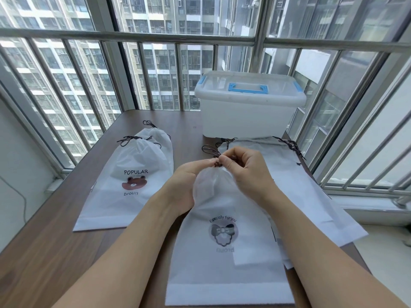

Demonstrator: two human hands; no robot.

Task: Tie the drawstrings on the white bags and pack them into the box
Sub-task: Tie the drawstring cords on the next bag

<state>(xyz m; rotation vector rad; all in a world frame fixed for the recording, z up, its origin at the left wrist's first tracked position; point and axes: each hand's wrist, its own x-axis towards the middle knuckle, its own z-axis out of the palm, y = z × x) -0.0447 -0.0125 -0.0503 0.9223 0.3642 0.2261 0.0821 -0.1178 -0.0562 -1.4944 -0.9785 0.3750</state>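
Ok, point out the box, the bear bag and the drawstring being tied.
box [244, 117]: head view, front wall.
bear bag [133, 174]: head view, printed front.
drawstring [210, 150]: head view, loop above the fingers.

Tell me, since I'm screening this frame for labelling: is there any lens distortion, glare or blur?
Head view: wide-angle bending curves the window bars and table edges; daylight from behind is even, without harsh glare; the hands, left hand and right hand, and the drawstring look slightly soft, while the print on the bag stays legible.
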